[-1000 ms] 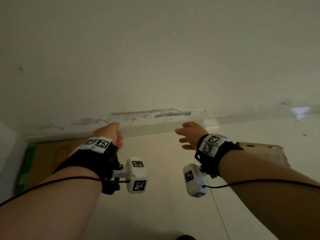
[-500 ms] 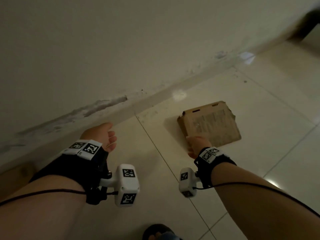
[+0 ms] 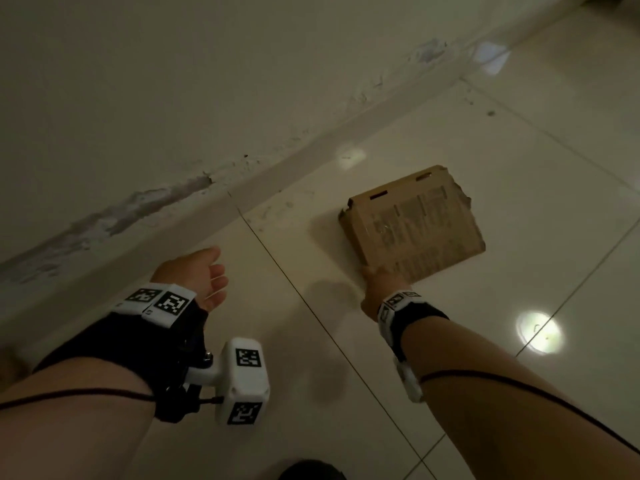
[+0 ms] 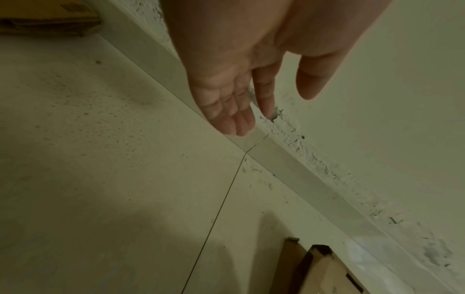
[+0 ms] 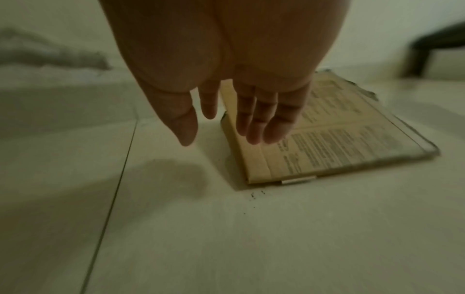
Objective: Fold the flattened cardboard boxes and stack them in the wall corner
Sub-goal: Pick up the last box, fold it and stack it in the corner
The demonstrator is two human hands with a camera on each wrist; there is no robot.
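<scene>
A flattened brown cardboard box with printed text lies on the tiled floor near the wall; the right wrist view shows it as well. My right hand hovers with straight, relaxed fingers over the box's near left corner, not gripping it. My left hand hangs open above the floor by the skirting, holding nothing, its fingers relaxed. More flattened cardboard lies against the wall at the top left of the left wrist view.
A white wall with a chipped skirting board runs diagonally behind the box. Glossy floor tiles with lamp reflections lie to the right. A dark furniture leg stands beyond the box. A dark shoe tip shows at the bottom edge.
The view has swung right from the wall corner to the box on the floor. My right hand has reached down to the box's near corner. The left hand stays open.
</scene>
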